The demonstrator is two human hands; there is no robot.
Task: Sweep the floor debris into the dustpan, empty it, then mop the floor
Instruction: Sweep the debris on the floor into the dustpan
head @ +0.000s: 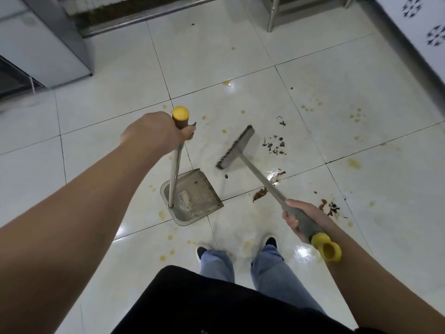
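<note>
My left hand grips the yellow-capped upright handle of a grey dustpan, which rests on the white tiled floor with its mouth turned to the right. My right hand grips the grey handle of a broom near its yellow end. The broom head sits on the floor, right of and beyond the pan. Dark leafy debris lies right of the broom head. More brown scraps lie beside the broom shaft, and another clump lies past my right hand.
Yellowish stains and spots dot the tiles. A grey appliance or cabinet stands at the far left, a metal leg at the top, a white patterned panel at the right. My feet stand just behind the dustpan.
</note>
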